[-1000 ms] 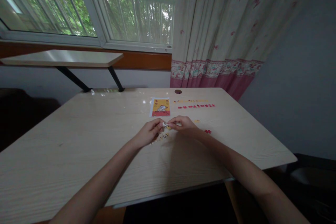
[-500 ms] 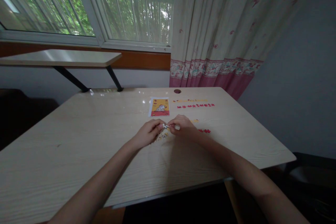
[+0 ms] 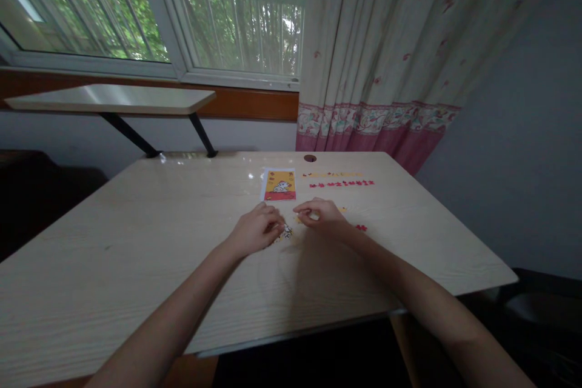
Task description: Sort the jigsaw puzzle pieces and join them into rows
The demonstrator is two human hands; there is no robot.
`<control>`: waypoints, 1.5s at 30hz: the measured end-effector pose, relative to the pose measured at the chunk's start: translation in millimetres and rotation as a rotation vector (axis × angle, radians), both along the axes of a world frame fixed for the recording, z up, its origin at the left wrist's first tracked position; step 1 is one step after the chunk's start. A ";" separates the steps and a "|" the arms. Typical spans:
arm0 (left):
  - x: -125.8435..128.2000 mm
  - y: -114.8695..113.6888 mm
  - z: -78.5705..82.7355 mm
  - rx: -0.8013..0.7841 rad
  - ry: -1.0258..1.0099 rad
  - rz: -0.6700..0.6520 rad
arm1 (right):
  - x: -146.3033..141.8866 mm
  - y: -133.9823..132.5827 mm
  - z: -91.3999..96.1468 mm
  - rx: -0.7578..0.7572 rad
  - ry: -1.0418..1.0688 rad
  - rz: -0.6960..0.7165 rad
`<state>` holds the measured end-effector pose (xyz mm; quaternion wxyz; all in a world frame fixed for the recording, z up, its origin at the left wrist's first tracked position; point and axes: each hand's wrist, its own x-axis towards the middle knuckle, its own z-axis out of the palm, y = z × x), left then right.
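Note:
Near the middle of the table, my left hand point(image 3: 258, 229) is closed, its fingers curled and the thumb against them. White-and-black jigsaw puzzle pieces point(image 3: 287, 231) show right beside its fingertips; I cannot make out whether one is gripped. My right hand point(image 3: 321, 216) is a short way to the right, thumb and forefinger pinched into a ring. Whatever sits in that pinch is too small to name. Just beyond both hands lies a picture card point(image 3: 279, 185) with a white spotted animal on yellow and red.
Red puzzle pieces point(image 3: 342, 184) form a row at the back right, with a yellow row point(image 3: 336, 174) behind it. More red pieces point(image 3: 361, 228) lie right of my right hand. A raised shelf point(image 3: 118, 100) stands at the back left, and a cable hole point(image 3: 310, 158) is near the rear edge.
My hands have come apart from the white piece they both touched. The right fingertips are now a little away from the left ones, and the view has shifted slightly.

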<state>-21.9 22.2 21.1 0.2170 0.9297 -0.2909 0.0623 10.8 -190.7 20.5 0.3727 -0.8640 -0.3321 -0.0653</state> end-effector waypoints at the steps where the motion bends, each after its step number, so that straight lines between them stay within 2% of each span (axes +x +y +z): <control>1: -0.2 0.6 -0.4 0.038 -0.025 0.020 | 0.1 -0.3 -0.1 0.024 0.037 -0.012; 4: -1.1 1.0 -1.5 0.076 -0.078 0.114 | 0.6 -0.5 -2.3 0.094 0.138 -0.003; 7: -2.3 -0.4 -0.7 0.020 -0.107 0.180 | 0.6 1.4 -5.8 0.201 0.239 0.024; 14: -4.6 -9.1 2.7 -0.266 -0.041 0.044 | -3.2 10.4 -7.3 0.414 0.368 0.007; 23: -4.8 -10.4 3.5 -0.441 0.000 0.057 | -9.8 13.5 -5.7 0.296 0.301 -0.022; 26: -5.0 -12.0 4.8 -0.520 0.063 0.055 | -9.9 12.0 -4.7 0.279 0.190 0.001; 31: -3.7 -11.7 1.9 -0.662 0.218 0.080 | -7.6 6.8 -3.1 0.256 -0.139 0.076; 37: -1.9 -9.9 -1.8 -0.720 0.375 0.046 | -6.2 1.7 -2.2 0.098 -0.419 0.150; 42: -1.4 -12.6 -2.5 -0.720 0.342 0.058 | -3.5 -7.0 1.6 -0.043 -0.526 0.161; 45: 0.3 -8.3 -3.8 -0.646 0.218 0.101 | 4.3 -19.3 6.6 -0.020 -0.609 0.084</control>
